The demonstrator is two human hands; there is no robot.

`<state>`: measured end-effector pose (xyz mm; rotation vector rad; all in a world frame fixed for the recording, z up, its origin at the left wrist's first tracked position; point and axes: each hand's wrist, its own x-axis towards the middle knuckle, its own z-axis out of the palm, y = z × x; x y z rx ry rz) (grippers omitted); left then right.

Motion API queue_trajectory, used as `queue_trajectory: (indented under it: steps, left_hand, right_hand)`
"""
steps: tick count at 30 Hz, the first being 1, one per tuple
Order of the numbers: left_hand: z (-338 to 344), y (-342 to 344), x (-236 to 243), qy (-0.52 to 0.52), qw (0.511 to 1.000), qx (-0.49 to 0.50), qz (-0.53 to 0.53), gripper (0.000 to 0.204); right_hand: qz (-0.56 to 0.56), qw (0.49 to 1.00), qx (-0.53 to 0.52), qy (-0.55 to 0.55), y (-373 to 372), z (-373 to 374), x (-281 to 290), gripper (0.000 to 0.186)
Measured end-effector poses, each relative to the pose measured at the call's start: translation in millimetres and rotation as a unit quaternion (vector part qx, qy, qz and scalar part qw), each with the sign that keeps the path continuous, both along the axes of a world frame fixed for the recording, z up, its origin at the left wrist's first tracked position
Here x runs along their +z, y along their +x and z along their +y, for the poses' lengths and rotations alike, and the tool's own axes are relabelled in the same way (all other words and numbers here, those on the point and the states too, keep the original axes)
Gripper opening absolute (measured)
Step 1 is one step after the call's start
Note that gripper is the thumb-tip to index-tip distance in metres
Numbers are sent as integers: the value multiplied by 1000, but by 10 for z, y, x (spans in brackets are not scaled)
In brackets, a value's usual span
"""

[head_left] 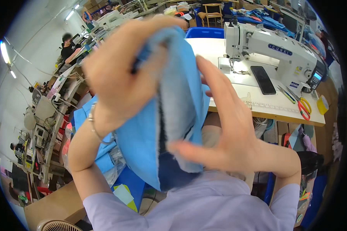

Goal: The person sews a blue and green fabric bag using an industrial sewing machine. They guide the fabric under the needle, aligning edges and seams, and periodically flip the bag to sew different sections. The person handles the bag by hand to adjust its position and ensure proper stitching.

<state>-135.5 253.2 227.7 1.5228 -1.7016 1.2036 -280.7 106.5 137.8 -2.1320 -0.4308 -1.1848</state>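
A bright blue sewn fabric piece [140,142] with a grey inner side and dark raw edges hangs in front of my chest. My left hand [121,73], blurred by motion and with a bracelet at the wrist, is raised with its fingers curled round the upper part of the cloth. To the right of the cloth my right hand [231,131] is open, thumb and fingers spread wide. Its thumb tip is by the grey inner side and its upper fingertips are beside the blue edge; I cannot tell whether they press on it.
A white sewing machine [273,50] stands on the table at the right. On that tabletop lie a black phone [263,80], a clear ruler [273,106], scissors [305,107] and yellow tape [322,104]. More blue cloth [102,154] is at my left; a person [68,48] sits farther back.
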Motion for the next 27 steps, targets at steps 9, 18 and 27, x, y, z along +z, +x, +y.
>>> queue_trajectory:
  steps: [9, 18, 27]
  left_hand:
    - [-222, 97, -900, 135, 969, 53, 199, 87]
    - [325, -203, -2301, 276, 853, 183, 403, 98]
    - [1309, 638, -2054, -65, 823, 385, 414, 40]
  right_hand:
    - [72, 990, -118, 10, 458, -673, -258, 28]
    - [21, 985, -171, -20, 553, -1069, -434, 27]
    - [51, 994, -101, -7, 628, -1071, -586, 34]
